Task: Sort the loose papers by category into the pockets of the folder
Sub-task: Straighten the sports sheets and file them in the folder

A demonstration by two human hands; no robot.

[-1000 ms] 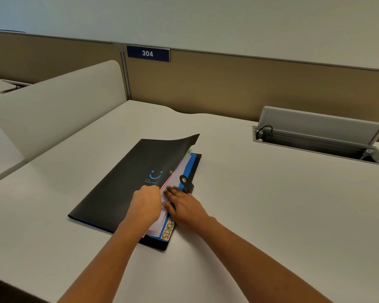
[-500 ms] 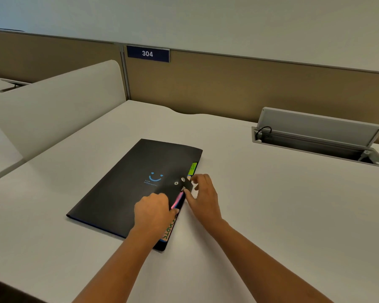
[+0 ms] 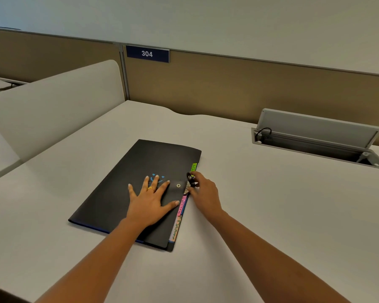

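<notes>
Folder: the black folder [image 3: 123, 193] lies shut and flat on the white desk [image 3: 271, 215], straight ahead of me; coloured index tabs [image 3: 182, 204] poke out along its right edge.
Left hand: my left hand [image 3: 150, 204] lies palm-down on the cover, fingers straight and spread wide, pressing it flat.
Right hand: my right hand [image 3: 206, 193] is at the folder's right edge, thumb and fingertips pinching the black closure strap [image 3: 189, 179], which is not yet on the snap stud [image 3: 178, 185].
Change: a second ago the cover was lifted with papers showing beneath; now it is down, and my left fist has flattened.
Meaning: I judge the sorting finished; only the fastening remains.
</notes>
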